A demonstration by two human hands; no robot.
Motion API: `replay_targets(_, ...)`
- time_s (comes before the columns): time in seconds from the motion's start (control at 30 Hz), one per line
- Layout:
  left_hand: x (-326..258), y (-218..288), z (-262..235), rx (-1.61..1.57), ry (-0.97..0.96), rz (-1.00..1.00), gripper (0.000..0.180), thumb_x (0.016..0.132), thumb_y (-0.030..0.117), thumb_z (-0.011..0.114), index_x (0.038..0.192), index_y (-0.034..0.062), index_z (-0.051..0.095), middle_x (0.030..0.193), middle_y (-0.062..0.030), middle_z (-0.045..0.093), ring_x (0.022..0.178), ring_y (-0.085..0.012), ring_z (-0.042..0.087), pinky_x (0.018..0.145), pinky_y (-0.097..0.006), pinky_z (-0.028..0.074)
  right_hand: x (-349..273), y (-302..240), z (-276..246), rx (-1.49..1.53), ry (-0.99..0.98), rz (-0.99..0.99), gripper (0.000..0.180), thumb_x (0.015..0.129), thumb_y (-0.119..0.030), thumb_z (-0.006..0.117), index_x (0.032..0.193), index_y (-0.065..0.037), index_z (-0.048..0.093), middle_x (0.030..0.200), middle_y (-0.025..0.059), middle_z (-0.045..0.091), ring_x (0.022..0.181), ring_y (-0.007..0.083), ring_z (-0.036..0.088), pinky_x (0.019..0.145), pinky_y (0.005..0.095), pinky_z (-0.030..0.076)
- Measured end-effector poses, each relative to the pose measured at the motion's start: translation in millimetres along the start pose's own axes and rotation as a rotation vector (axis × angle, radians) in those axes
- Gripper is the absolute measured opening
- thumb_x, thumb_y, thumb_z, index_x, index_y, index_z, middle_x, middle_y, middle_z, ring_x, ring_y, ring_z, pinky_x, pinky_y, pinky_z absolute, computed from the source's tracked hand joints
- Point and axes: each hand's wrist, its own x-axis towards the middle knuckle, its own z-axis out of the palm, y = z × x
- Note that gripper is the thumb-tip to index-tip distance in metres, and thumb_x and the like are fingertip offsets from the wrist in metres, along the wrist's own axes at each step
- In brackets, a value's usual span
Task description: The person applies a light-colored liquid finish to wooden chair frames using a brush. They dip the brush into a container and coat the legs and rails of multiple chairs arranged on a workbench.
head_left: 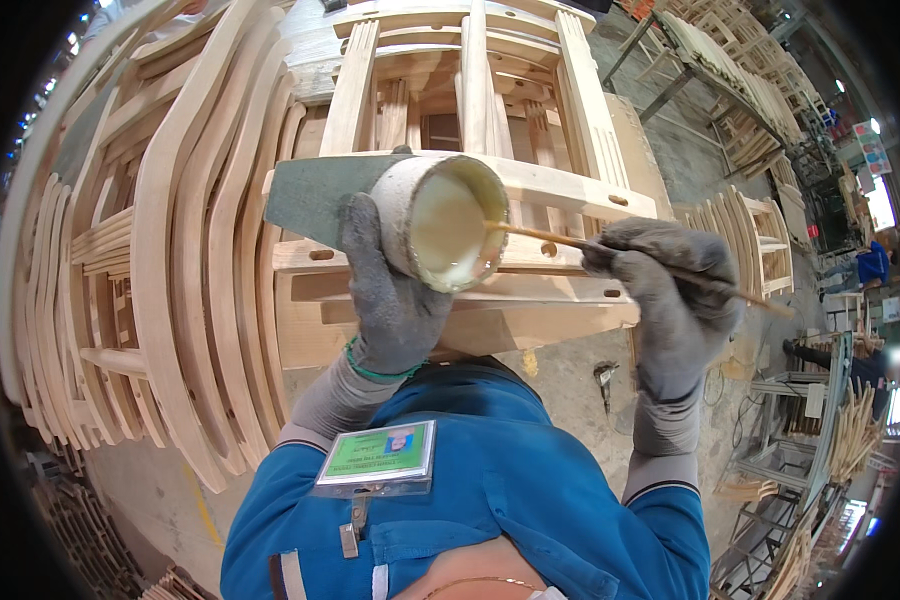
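Stacked unfinished chair frames [200, 250] surround me. I grip the glue pot [445, 222] in my left hand [390, 295], tilted toward me, while my right hand [670, 290] pinches a thin stick [550, 237] dipped into it.

I hold a round cup [440, 222] in my left hand [390, 300]. The cup is dirty white on the outside. It is tipped on its side, so its open mouth faces me. Inside is thick, pale, creamy glue. The glue sits low in the cup.

I hold a thin wooden stick [610, 250] in my right hand [670, 290]. The stick is long and light brown. It lies almost flat, a bit lower on the right. Its left tip is in the cup's mouth, in the glue. Its other end pokes out to the right of the cup, past my glove.
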Motion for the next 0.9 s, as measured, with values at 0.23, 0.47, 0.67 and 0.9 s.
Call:
replay_targets(0.23, 4, -7, 9, 0.046, -0.071, 0.237, 0.076, 0.088, 0.03, 0.055, 0.138, -0.0009, 0.007, 0.132, -0.0271, 0.034, 0.12, -0.0377, 0.041, 0.104, -0.046, 0.03, -37, 15, 8, -0.434, -0.257, -0.236, 0.019, 0.079, -0.002, 0.066, 0.094, -0.006, 0.055, 0.094, 0.0194, 0.063, 0.084, 0.0297, 0.065, 0.07, 0.0354, 0.054)
replay_targets(0.47, 11, -7, 16, 0.291, 0.123, 0.209, 0.066, 0.093, 0.05, 0.025, 0.138, 0.0025, 0.017, 0.135, -0.0148, 0.035, 0.123, -0.0257, 0.039, 0.104, -0.04, 0.032, -40, 14, 5, 0.074, -0.121, -0.116, 0.016, 0.08, 0.001, 0.062, 0.093, -0.003, 0.053, 0.097, 0.0261, 0.061, 0.095, 0.035, 0.062, 0.082, 0.0481, 0.051)
replay_targets(0.67, 17, -12, 14, 0.472, 0.012, 0.241, 0.061, 0.095, 0.05, 0.021, 0.135, 0.0035, 0.026, 0.131, -0.0116, 0.04, 0.123, -0.0227, 0.039, 0.104, -0.038, 0.033, -31, 24, 8, 0.045, -0.142, -0.097, 0.019, 0.08, 0.006, 0.06, 0.094, -0.005, 0.052, 0.099, 0.0233, 0.06, 0.095, 0.0341, 0.061, 0.079, 0.0446, 0.053)
replay_targets(0.9, 38, -15, 9, 0.414, 0.012, 0.228, 0.057, 0.095, 0.048, 0.027, 0.134, 0.0057, 0.029, 0.129, -0.0121, 0.041, 0.121, -0.0225, 0.041, 0.104, -0.039, 0.035, 30, 18, -2, 0.038, -0.012, 0.088, 0.012, 0.084, -0.004, 0.058, 0.092, 0.003, 0.052, 0.094, 0.0209, 0.061, 0.083, 0.0301, 0.065, 0.072, 0.0398, 0.057)
